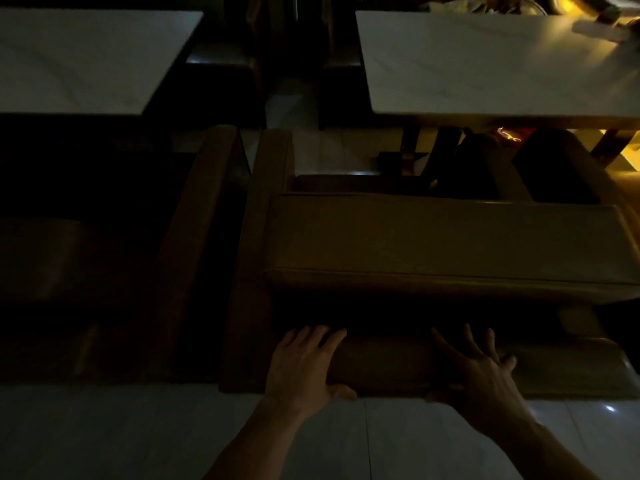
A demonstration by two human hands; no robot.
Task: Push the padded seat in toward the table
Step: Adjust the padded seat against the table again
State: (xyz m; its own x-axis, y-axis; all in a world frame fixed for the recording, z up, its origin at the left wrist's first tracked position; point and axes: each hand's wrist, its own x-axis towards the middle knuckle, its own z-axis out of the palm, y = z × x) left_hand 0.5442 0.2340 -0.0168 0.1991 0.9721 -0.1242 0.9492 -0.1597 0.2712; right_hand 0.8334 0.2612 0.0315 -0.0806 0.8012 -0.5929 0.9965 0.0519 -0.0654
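Brown padded seat (450, 237) sits just in front of the right-hand white table (485, 64), its cushion short of the tabletop edge. Both hands are on the seat's padded back (388, 365), at the near edge. Left hand (304, 365): fingers draped over the top, thumb under, wrapped on the back. Right hand (481, 372): fingers spread flat on top, thumb hooked below, gripping too. Hands apart, side by side. No readable labels or writing anywhere. Room very dark: second seat (194, 237) at left barely visible, second table (86, 57) cut off at frame edge. Clutter (588, 19) on far right table is blurred, can't identify. Table legs lost in shadow.
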